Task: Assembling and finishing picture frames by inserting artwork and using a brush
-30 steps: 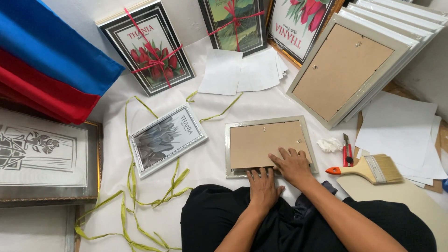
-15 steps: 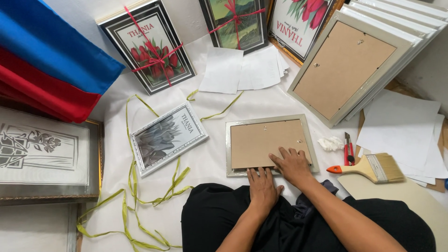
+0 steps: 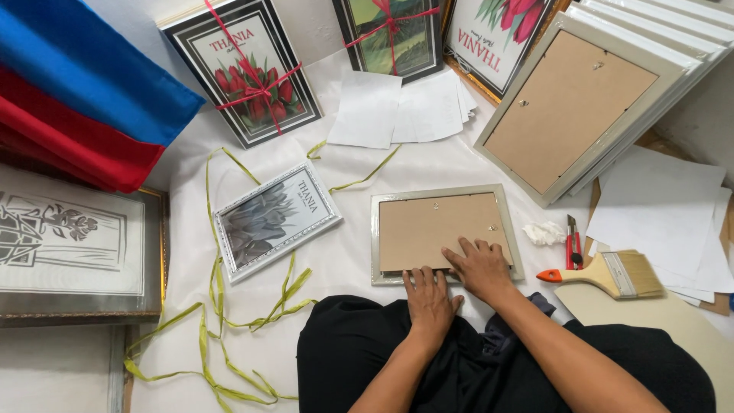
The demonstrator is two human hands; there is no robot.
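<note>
Head view: both hands, the left hand and right hand, press flat, fingers spread, on the near edge of a face-down silver frame, gripping nothing; barely shifted since a second ago.

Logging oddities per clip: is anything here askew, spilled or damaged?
No damage or spills. Yellow-green ribbon trails in loose tangles, and a crumpled white wad lies beside the face-down frame under both hands.

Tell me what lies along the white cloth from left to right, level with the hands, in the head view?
Black-and-white flower print in a gold frame → green ribbon → small silver-framed picture → face-down frame under the left hand and right hand → crumpled white wad → red-handled tool → paintbrush.
</note>
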